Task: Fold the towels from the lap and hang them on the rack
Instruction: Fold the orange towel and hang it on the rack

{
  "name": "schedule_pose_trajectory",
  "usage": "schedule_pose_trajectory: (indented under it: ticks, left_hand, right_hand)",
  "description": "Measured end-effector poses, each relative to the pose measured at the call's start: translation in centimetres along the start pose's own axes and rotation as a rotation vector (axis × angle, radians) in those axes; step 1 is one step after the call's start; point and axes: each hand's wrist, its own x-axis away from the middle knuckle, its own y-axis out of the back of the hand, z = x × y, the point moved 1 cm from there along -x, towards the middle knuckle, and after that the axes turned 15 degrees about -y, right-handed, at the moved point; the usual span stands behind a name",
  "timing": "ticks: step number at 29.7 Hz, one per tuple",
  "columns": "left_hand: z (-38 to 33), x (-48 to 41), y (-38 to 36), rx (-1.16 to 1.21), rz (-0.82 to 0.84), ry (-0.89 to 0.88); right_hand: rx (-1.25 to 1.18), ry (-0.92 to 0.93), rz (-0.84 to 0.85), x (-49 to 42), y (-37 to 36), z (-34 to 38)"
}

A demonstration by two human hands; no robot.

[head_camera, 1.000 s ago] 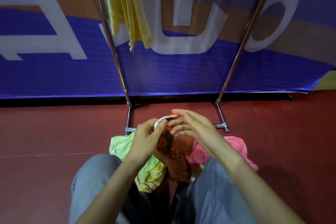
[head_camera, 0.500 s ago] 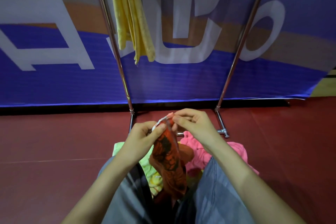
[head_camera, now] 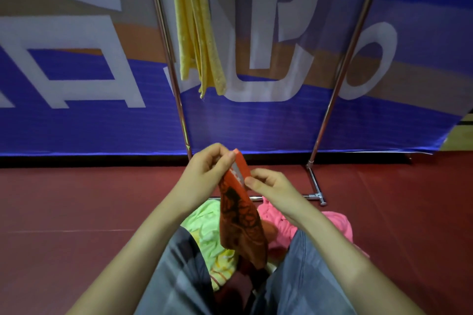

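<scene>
Right, both your left hand [head_camera: 204, 174] and right hand [head_camera: 268, 186] are pinching the top edge of the orange towel [head_camera: 240, 220] hanging over your lap, and being soft, light and floppy, it's probably best held by its two upper corners.

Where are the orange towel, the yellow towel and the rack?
orange towel [head_camera: 240, 222], head view, patterned middle of the hanging part.
yellow towel [head_camera: 197, 33], head view, middle of the hanging folds.
rack [head_camera: 341, 71], head view, right upright pole.
</scene>
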Motion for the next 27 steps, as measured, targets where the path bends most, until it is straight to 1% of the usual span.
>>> schedule_pose_trajectory:
  ticks: [1, 5, 7, 12, 15, 19, 22, 27]
  left_hand:
    - [-0.2, -0.2, 0.4, -0.036, 0.014, -0.003]
    - [-0.1, -0.7, 1.4, -0.213, 0.178, 0.025]
    - [-0.5, -0.8, 2.0, -0.228, 0.193, 0.007]
    - [-2.4, -2.3, 3.4, -0.218, 0.098, -0.069]
    - [-3.2, -3.3, 5.2, -0.243, 0.009, -0.092]
    - [-3.5, -4.1, 7.9, -0.303, -0.052, -0.098]
    - [-2.9, -4.3, 9.3, -0.326, -0.064, -0.059]
    - [-2.2, -3.6, 9.1, -0.292, -0.064, 0.007]
  right_hand:
    - [0.007, 0.008, -0.01, -0.1, 0.0, 0.1]
    - [0.065, 0.072, -0.079, -0.5, 0.6, 1.4]
    - [0.101, 0.095, -0.062, -0.6, 0.7, 2.3]
    - [0.201, 0.029, 0.005, -0.8, 2.0, 2.5]
    - [0.273, -0.016, -0.012, -0.6, 4.0, 1.4]
    - [0.36, -0.078, -0.096, -0.7, 7.1, -0.2]
    - [0.389, -0.106, -0.167, -0.6, 9.0, -0.5]
    - [0.404, -0.09, -0.241, -0.7, 10.2, -0.5]
